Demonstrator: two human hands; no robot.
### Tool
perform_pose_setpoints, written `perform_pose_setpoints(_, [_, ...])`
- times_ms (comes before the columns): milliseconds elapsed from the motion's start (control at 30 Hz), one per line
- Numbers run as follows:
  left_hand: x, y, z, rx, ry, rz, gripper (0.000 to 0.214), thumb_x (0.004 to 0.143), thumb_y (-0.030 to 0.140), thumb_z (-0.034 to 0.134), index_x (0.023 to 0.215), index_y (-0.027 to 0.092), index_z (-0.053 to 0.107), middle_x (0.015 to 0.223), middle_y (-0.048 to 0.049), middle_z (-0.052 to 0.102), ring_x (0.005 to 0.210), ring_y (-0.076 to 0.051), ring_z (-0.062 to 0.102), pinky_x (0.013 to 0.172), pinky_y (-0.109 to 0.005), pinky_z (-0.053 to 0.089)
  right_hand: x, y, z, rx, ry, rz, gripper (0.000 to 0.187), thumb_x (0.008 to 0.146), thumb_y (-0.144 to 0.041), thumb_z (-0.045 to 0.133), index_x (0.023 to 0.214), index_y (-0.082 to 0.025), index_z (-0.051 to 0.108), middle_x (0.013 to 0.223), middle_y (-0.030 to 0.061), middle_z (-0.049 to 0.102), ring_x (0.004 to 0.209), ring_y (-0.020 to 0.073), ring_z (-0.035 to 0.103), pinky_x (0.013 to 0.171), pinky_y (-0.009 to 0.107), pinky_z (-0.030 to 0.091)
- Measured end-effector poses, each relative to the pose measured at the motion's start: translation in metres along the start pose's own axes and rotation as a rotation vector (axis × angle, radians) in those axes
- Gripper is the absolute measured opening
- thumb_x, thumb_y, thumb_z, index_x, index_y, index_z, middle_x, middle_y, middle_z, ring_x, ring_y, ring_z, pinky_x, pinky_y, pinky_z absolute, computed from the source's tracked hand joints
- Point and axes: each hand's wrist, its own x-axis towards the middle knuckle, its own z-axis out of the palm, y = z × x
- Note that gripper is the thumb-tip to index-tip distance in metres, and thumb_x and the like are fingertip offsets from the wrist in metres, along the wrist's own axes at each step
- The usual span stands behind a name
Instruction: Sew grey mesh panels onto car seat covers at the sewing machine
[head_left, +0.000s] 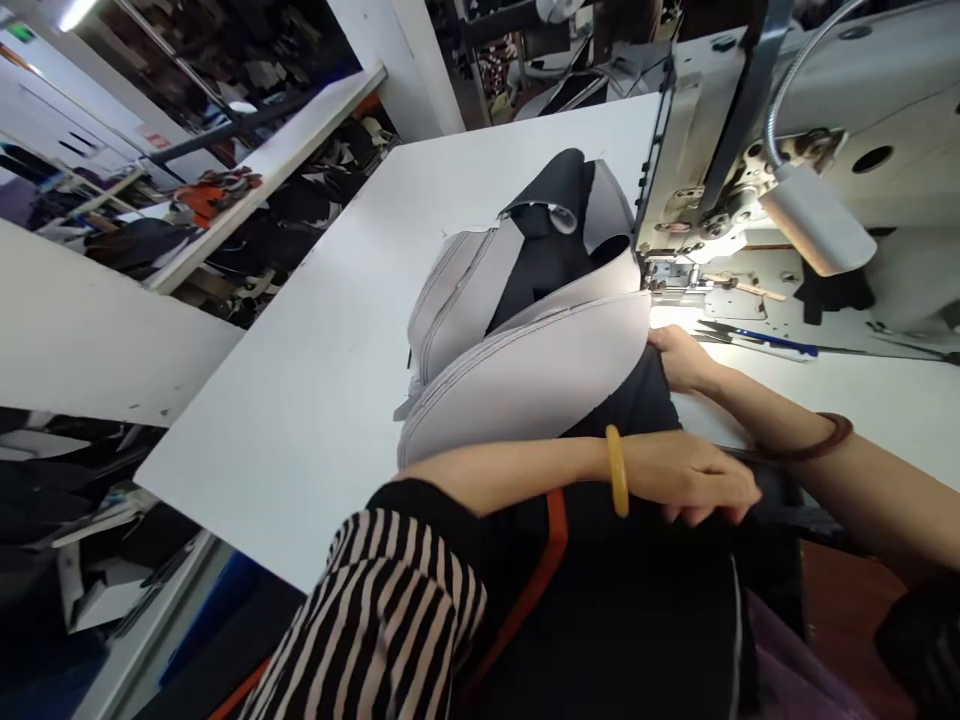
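A sewn fabric piece (536, 385), pale grey on one face and black on the other, lies bunched on the white table with its edge at the sewing machine (705, 215). My right hand (679, 355) is closed on this fabric just below the lit needle area; its fingertips are partly hidden. Across the black part of the fabric reaches my left arm, with a yellow bangle at the wrist. My left hand (694, 475) has its fingers curled downward over dark cloth near my lap, and whatever lies inside them is hidden.
Blue-handled snips (776, 342) lie on the machine bed right of my right hand. A lamp head (817, 220) hangs over the needle area. The white table (315, 310) extends left, beside shelves (270, 165) packed with fabric scraps.
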Motion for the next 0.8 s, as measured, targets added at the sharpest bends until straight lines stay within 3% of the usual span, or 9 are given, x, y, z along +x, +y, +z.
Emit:
perform_pose_setpoints(100, [-0.002, -0.024, -0.022, 0.523, 0.707, -0.1, 0.024, 0.093, 0.032, 0.044, 0.099, 0.018, 0.062, 0.108, -0.0087, 0.066, 0.106, -0.022, 0.059, 0.098, -0.037, 0.043, -0.003, 0.011, -0.001, 0.022, -0.047, -0.037, 0.025, 0.069, -0.029, 0.051, 0.075, -0.019, 0.073, 0.067, 0.0043, 0.069, 0.068, 0.0227, 0.065, 0.067, 0.034, 0.054])
perform_pose_setpoints(133, [-0.005, -0.033, -0.032, 0.685, 0.858, -0.185, 0.028, 0.093, 0.034, 0.046, 0.106, 0.016, 0.062, 0.121, -0.0121, 0.062, 0.117, -0.026, 0.054, 0.103, -0.042, 0.04, -0.003, 0.014, 0.0, 0.032, -0.049, -0.058, 0.025, 0.069, -0.029, 0.052, 0.079, -0.019, 0.073, 0.072, 0.0044, 0.071, 0.071, 0.0227, 0.066, 0.07, 0.034, 0.054])
perform_pose_setpoints(233, [-0.013, -0.053, -0.061, 0.926, 1.038, -0.372, 0.043, 0.092, 0.038, 0.049, 0.127, 0.013, 0.054, 0.139, -0.0161, 0.05, 0.131, -0.032, 0.042, 0.112, -0.052, 0.029, -0.001, 0.018, 0.004, 0.066, -0.042, -0.174, 0.034, 0.075, -0.028, 0.05, 0.098, -0.022, 0.073, 0.095, 0.0035, 0.074, 0.09, 0.0222, 0.069, 0.084, 0.035, 0.054])
perform_pose_setpoints(367, [-0.012, -0.054, -0.09, 0.96, 0.984, -0.535, 0.057, 0.084, 0.038, 0.063, 0.13, 0.009, 0.049, 0.132, -0.0176, 0.055, 0.123, -0.033, 0.049, 0.105, -0.049, 0.038, 0.0, 0.02, 0.006, 0.055, -0.046, -0.332, 0.04, 0.078, -0.021, 0.047, 0.11, -0.024, 0.071, 0.109, 0.0024, 0.072, 0.1, 0.0199, 0.068, 0.093, 0.034, 0.053])
perform_pose_setpoints(467, [-0.005, -0.046, -0.102, 0.955, 0.895, -0.628, 0.042, 0.083, 0.032, 0.063, 0.117, 0.009, 0.054, 0.119, -0.0166, 0.061, 0.116, -0.031, 0.054, 0.094, -0.042, 0.046, -0.001, 0.02, 0.005, 0.005, -0.026, -0.394, 0.04, 0.08, -0.019, 0.047, 0.114, -0.02, 0.068, 0.117, 0.0054, 0.07, 0.107, 0.0201, 0.066, 0.097, 0.034, 0.052])
perform_pose_setpoints(600, [0.005, -0.043, -0.111, 0.873, 0.662, -0.63, 0.024, 0.087, 0.024, 0.053, 0.108, 0.014, 0.056, 0.107, -0.0109, 0.067, 0.103, -0.026, 0.063, 0.08, -0.035, 0.051, -0.005, 0.016, 0.002, -0.1, -0.022, -0.438, 0.042, 0.077, -0.01, 0.047, 0.112, -0.017, 0.068, 0.114, 0.0074, 0.071, 0.106, 0.0199, 0.066, 0.09, 0.031, 0.053])
perform_pose_setpoints(800, [0.018, -0.04, -0.117, 0.853, 0.316, -0.635, 0.021, 0.088, 0.019, 0.05, 0.105, 0.016, 0.062, 0.097, -0.0099, 0.071, 0.091, -0.025, 0.067, 0.071, -0.033, 0.049, -0.01, 0.0, 0.005, -0.316, 0.018, -0.531, 0.038, 0.072, -0.004, 0.046, 0.102, -0.011, 0.068, 0.1, 0.0125, 0.072, 0.099, 0.0217, 0.064, 0.088, 0.032, 0.049])
